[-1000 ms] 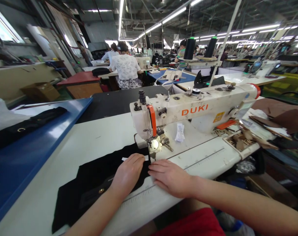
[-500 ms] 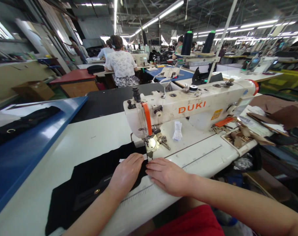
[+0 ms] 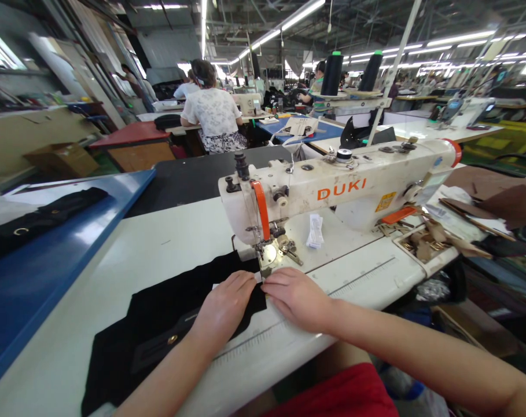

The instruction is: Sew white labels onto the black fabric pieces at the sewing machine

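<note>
Black fabric (image 3: 167, 324) lies flat near the table's (image 3: 128, 260) front edge, its end under the sewing machine's (image 3: 332, 191) needle. Left hand (image 3: 223, 310) presses it palm-down, fingers spread, not clenched; right hand (image 3: 300, 298) pins the edge, touching. Looks soft, light, limp, so best held flat near the seam.

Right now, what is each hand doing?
Left hand: open, flat on the black fabric piece.
Right hand: open, fingertips at the fabric's edge.
</note>
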The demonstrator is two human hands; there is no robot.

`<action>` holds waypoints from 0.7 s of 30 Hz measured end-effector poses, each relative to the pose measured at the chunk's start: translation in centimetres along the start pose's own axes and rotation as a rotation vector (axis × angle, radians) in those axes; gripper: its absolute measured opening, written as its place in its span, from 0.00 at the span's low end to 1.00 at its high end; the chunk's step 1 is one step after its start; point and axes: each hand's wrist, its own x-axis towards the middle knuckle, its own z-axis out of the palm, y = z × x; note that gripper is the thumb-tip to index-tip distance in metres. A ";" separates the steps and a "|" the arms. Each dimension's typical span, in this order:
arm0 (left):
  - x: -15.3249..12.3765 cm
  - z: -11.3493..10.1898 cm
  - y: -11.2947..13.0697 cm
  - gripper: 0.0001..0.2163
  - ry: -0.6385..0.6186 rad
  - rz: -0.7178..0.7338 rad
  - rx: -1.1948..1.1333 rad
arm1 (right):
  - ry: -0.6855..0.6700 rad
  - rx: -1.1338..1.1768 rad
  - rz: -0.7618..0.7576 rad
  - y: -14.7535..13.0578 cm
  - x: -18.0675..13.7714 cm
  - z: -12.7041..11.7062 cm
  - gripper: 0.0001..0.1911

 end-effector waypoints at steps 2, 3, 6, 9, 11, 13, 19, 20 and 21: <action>0.0 0.0 -0.1 0.15 -0.018 -0.013 -0.011 | -0.009 -0.058 0.023 0.7 0.8 0.1 0.11; 0.0 0.0 -0.1 0.15 -0.027 -0.024 -0.024 | -0.024 -0.090 0.028 1.0 1.2 0.2 0.10; -0.3 -0.4 0.1 0.15 -0.053 -0.064 -0.073 | -0.062 -0.163 0.011 1.5 1.8 0.4 0.10; -0.8 -0.8 0.4 0.16 -0.105 -0.114 -0.135 | -0.075 -0.209 -0.026 1.6 1.8 0.4 0.09; -1.2 -1.0 0.5 0.18 -0.133 -0.138 -0.166 | -0.086 -0.238 -0.043 1.8 1.8 0.3 0.08; -1.3 -1.0 0.5 0.19 -0.146 -0.141 -0.174 | -0.104 -0.262 -0.068 2.0 1.9 0.2 0.07; 0.0 -0.1 -0.1 0.20 -0.197 -0.152 -0.101 | -0.105 -0.297 -0.108 3.8 3.0 0.2 0.07; 0.3 0.0 -0.3 0.20 -0.208 -0.157 -0.094 | -0.107 -0.299 -0.105 4.0 3.2 0.1 0.07; 0.6 0.2 -0.4 0.21 -0.216 -0.160 -0.093 | -0.112 -0.300 -0.100 4.2 3.4 0.0 0.07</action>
